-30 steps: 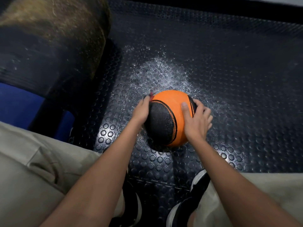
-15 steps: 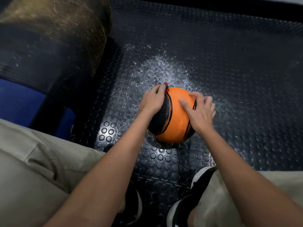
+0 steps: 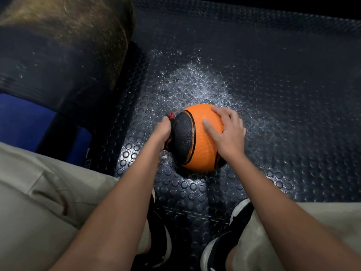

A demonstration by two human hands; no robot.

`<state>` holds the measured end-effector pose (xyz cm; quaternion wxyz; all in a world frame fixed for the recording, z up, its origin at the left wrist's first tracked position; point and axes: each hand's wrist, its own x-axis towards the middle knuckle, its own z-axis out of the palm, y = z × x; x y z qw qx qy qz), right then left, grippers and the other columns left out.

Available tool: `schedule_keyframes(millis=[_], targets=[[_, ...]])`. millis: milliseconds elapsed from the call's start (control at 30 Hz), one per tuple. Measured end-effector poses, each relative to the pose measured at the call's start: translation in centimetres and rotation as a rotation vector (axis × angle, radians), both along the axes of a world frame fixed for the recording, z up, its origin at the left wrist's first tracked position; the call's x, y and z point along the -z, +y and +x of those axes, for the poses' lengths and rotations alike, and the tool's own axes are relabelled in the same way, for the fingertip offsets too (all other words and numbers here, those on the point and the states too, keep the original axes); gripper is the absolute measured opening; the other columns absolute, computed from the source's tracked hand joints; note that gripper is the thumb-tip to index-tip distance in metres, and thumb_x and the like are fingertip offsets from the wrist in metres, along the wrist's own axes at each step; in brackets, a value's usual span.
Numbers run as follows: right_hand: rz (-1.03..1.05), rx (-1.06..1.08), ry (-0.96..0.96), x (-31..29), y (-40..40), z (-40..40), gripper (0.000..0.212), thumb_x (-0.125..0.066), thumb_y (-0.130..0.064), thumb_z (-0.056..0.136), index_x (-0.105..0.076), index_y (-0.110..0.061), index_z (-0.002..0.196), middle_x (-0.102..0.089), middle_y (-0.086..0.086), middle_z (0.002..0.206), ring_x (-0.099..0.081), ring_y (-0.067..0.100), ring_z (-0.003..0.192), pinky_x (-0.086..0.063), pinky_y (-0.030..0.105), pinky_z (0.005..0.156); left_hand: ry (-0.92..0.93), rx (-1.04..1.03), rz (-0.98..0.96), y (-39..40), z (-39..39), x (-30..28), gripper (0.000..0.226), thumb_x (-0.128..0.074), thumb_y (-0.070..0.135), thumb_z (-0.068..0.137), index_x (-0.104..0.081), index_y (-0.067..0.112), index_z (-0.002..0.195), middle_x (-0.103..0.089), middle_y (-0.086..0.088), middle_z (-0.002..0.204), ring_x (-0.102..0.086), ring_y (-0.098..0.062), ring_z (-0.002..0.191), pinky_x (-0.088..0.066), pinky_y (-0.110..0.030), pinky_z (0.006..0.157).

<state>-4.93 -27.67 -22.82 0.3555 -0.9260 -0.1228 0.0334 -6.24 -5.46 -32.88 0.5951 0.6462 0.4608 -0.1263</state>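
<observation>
Ball (image 3: 203, 139): one, orange and black, on the studded floor (image 3: 293, 106), between both hands.
Cloth (image 3: 171, 115): one, red, pressed to the ball's left side, apparently for wiping.
Left hand (image 3: 163, 129): fingers curled round the cloth.
Right hand (image 3: 228, 132): fingers spread over the ball's top, gripping nothing, probably steadying it.
Wet patch (image 3: 195, 83): one, just beyond the ball.
Shoes (image 3: 230, 241): two, black.

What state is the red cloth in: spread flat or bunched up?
Bunched up. The left hand grips the red cloth as a wad against the ball; only crumpled bits show above and below the fist.
</observation>
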Motion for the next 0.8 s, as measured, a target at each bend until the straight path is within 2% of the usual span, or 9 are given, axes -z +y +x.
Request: schedule_keyframes(millis=[133,233,333,400,500,533,600,700,800], targets=[[-0.023,0.035,-0.01,0.1,0.2,-0.1,0.06,-0.043,-0.077,0.086,-0.049,-0.047,0.138,-0.041,-0.012,0.139,-0.036,0.015,0.13,-0.026,0.051,0.114,-0.049,0.098,0.054,-4.0,-0.2,-10.2,0.069,-0.029,0.066,0.092,-0.033,0.013,0.136,-0.05,-0.014,0.127,-0.054,-0.035,0.113,-0.047,-0.056,0.099],[-0.016,0.124,-0.012,0.4,0.1,0.1,0.057,-0.044,-0.074,0.091,-0.049,-0.045,0.139,-0.042,-0.009,0.137,-0.037,0.017,0.129,-0.025,0.049,0.114,-0.078,0.235,0.277,-5.8,0.5,-11.6,0.069,-0.032,0.072,0.092,-0.03,0.019,0.137,-0.047,-0.012,0.134,-0.053,-0.035,0.117,-0.045,-0.048,0.098],[-0.005,0.21,0.012,0.8,-0.4,-0.1,0.06,-0.042,-0.077,0.09,-0.048,-0.043,0.14,-0.042,-0.006,0.134,-0.038,0.018,0.128,-0.024,0.045,0.111,-0.266,0.285,0.383,-6.0,0.7,-10.7,0.058,-0.038,0.073,0.092,-0.04,0.025,0.125,-0.051,-0.004,0.126,-0.054,-0.025,0.111,-0.045,-0.044,0.095],[0.046,0.232,0.068,0.8,-0.9,-0.2,0.064,-0.045,-0.082,0.084,-0.047,-0.047,0.137,-0.04,-0.008,0.133,-0.036,0.017,0.127,-0.022,0.04,0.107,-0.3,0.228,0.225,-5.0,0.3,-9.1,0.055,-0.042,0.072,0.091,-0.042,0.028,0.125,-0.055,-0.004,0.125,-0.057,-0.025,0.11,-0.049,-0.047,0.096],[0.12,0.198,0.166,0.7,-1.8,0.4,0.075,-0.048,-0.089,0.069,-0.046,-0.052,0.134,-0.034,-0.014,0.131,-0.031,0.015,0.128,-0.02,0.039,0.104,-0.142,0.093,-0.168,-3.4,-1.2,-5.1,0.083,-0.043,0.08,0.08,-0.044,0.023,0.14,-0.056,-0.013,0.137,-0.06,-0.032,0.117,-0.052,-0.06,0.095],[0.118,0.175,0.178,0.6,-2.0,0.5,0.077,-0.049,-0.089,0.066,-0.046,-0.052,0.134,-0.032,-0.016,0.13,-0.03,0.015,0.128,-0.021,0.04,0.105,-0.106,0.061,-0.244,-3.4,-1.9,-4.4,0.088,-0.041,0.082,0.077,-0.048,0.023,0.141,-0.058,-0.012,0.137,-0.06,-0.033,0.118,-0.052,-0.061,0.095],[0.093,0.142,0.165,0.6,-2.0,0.4,0.073,-0.052,-0.088,0.068,-0.045,-0.053,0.132,-0.033,-0.015,0.13,-0.03,0.015,0.127,-0.021,0.042,0.106,-0.111,-0.011,-0.265,-4.1,-2.5,-4.3,0.075,-0.031,0.075,0.086,-0.057,0.023,0.135,-0.063,-0.011,0.131,-0.06,-0.031,0.117,-0.051,-0.059,0.097],[0.024,0.187,0.113,0.5,-1.4,0.0,0.064,-0.051,-0.084,0.079,-0.044,-0.051,0.134,-0.035,-0.01,0.133,-0.032,0.016,0.127,-0.021,0.04,0.106,-0.169,-0.058,-0.101,-5.6,-2.1,-6.8,0.064,-0.025,0.067,0.093,-0.053,0.028,0.135,-0.059,-0.01,0.133,-0.058,-0.03,0.118,-0.047,-0.06,0.101],[-0.08,0.243,0.08,-0.1,-0.7,-0.2,0.065,-0.04,-0.083,0.085,-0.043,-0.045,0.137,-0.038,-0.002,0.134,-0.037,0.022,0.126,-0.025,0.041,0.107,-0.195,0.115,0.266,-6.7,-0.9,-9.7,0.055,-0.028,0.064,0.097,-0.047,0.033,0.138,-0.056,-0.001,0.13,-0.054,-0.025,0.117,-0.04,-0.049,0.106]])
